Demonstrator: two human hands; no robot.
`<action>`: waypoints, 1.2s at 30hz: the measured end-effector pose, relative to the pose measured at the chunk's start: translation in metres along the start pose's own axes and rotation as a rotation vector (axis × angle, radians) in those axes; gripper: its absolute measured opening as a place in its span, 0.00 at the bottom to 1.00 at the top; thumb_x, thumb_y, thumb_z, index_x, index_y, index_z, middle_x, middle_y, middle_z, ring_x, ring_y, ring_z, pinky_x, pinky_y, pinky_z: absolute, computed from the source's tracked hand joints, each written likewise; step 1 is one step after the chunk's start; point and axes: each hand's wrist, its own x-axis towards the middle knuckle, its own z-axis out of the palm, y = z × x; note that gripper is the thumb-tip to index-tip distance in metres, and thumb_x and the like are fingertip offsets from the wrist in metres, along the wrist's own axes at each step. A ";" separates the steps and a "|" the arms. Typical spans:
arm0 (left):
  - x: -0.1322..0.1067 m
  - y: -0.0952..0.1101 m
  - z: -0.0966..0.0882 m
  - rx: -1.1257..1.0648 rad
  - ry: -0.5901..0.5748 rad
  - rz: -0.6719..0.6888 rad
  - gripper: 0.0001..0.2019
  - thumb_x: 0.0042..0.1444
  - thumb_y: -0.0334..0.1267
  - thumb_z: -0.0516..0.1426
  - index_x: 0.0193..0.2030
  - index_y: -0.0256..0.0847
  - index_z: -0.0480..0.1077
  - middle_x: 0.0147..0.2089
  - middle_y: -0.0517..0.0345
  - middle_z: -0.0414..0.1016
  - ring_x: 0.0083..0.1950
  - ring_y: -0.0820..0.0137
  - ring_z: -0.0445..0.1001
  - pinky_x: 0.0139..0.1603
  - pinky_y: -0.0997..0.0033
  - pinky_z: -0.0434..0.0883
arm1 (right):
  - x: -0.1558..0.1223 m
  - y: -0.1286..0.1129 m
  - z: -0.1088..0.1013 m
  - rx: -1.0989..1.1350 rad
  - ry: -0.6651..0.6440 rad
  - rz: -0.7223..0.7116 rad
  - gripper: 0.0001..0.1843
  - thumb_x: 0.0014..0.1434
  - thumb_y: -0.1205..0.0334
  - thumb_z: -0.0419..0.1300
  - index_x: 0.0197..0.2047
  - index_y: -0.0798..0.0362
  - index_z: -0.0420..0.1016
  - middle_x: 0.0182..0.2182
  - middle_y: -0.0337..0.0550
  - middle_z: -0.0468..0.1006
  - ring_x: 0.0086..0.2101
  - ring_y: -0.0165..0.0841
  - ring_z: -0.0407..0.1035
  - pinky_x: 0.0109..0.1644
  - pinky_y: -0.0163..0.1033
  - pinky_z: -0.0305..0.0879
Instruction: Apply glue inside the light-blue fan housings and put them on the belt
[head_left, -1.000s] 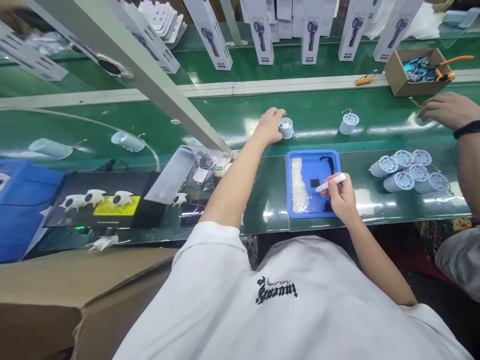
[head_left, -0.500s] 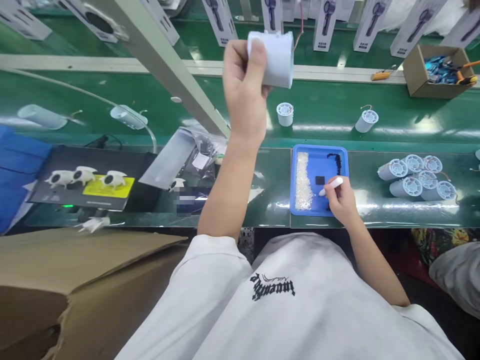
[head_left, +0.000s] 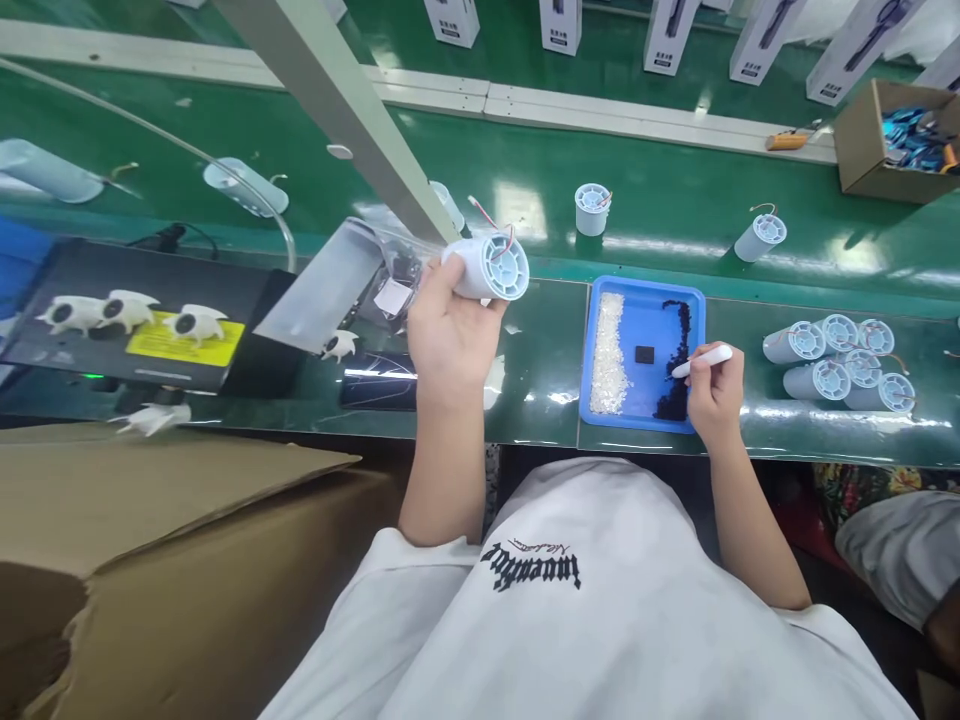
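My left hand [head_left: 454, 330] is closed around a pale blue plastic cylinder [head_left: 469, 272], its spoked end tilted to the right and thin wires rising from it. My right hand [head_left: 716, 395] pinches a white pen-shaped tool [head_left: 705, 361], whose tip is over the black pieces [head_left: 673, 400] in a blue tray [head_left: 643, 425]. White small pieces [head_left: 608, 360] are heaped along the tray's left side. Between the two heaps lies a small black square [head_left: 644, 354].
Several similar cylinders [head_left: 831, 380] stand grouped right of the tray; others, such as one cylinder [head_left: 592, 210], are on the green surface behind. A slanted metal post [head_left: 352, 120] rises left of centre. White fan-shaped parts [head_left: 127, 310] rest on a black box. A cardboard box [head_left: 892, 150] sits back right.
My left hand has lowered the cylinder toward me and turned its spoked end into view. The pen-shaped tool has moved right, from beside the black square to the black pieces.
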 end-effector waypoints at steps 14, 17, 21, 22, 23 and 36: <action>-0.013 -0.026 -0.010 -0.039 0.041 -0.177 0.15 0.47 0.39 0.66 0.30 0.41 0.61 0.39 0.57 0.76 0.50 0.65 0.77 0.50 0.67 0.74 | 0.003 0.006 0.001 -0.038 -0.011 -0.023 0.11 0.64 0.50 0.56 0.42 0.48 0.64 0.30 0.36 0.70 0.24 0.26 0.66 0.30 0.37 0.68; -0.016 -0.026 -0.008 -0.071 0.037 -0.219 0.16 0.46 0.36 0.67 0.29 0.41 0.60 0.37 0.60 0.76 0.45 0.68 0.78 0.46 0.69 0.73 | 0.003 0.008 0.002 0.001 0.061 -0.073 0.11 0.65 0.49 0.55 0.42 0.48 0.64 0.31 0.36 0.70 0.23 0.26 0.66 0.30 0.37 0.69; -0.017 -0.028 -0.007 -0.065 0.017 -0.263 0.16 0.47 0.34 0.67 0.28 0.40 0.60 0.34 0.61 0.74 0.42 0.70 0.77 0.44 0.70 0.72 | 0.003 0.010 0.003 0.005 0.088 -0.071 0.12 0.65 0.49 0.55 0.41 0.48 0.63 0.31 0.36 0.70 0.23 0.26 0.65 0.29 0.36 0.68; -0.017 -0.028 -0.007 -0.061 0.024 -0.274 0.16 0.47 0.34 0.67 0.28 0.40 0.60 0.33 0.62 0.74 0.40 0.71 0.76 0.42 0.71 0.72 | 0.003 0.010 0.003 -0.003 0.077 -0.070 0.12 0.65 0.49 0.55 0.42 0.48 0.64 0.31 0.36 0.70 0.23 0.26 0.65 0.29 0.36 0.68; -0.017 -0.029 -0.006 -0.060 0.035 -0.284 0.16 0.46 0.33 0.67 0.28 0.40 0.60 0.32 0.63 0.73 0.38 0.73 0.75 0.41 0.72 0.71 | 0.003 0.010 0.003 -0.014 0.062 -0.071 0.12 0.65 0.49 0.55 0.42 0.48 0.64 0.30 0.36 0.70 0.23 0.26 0.64 0.29 0.36 0.68; -0.025 -0.028 0.003 -0.083 0.046 -0.363 0.16 0.40 0.32 0.68 0.28 0.40 0.63 0.31 0.63 0.72 0.34 0.75 0.72 0.36 0.74 0.70 | -0.004 0.008 -0.001 -0.051 -0.015 -0.124 0.11 0.66 0.49 0.54 0.41 0.49 0.64 0.30 0.36 0.71 0.21 0.26 0.63 0.27 0.35 0.66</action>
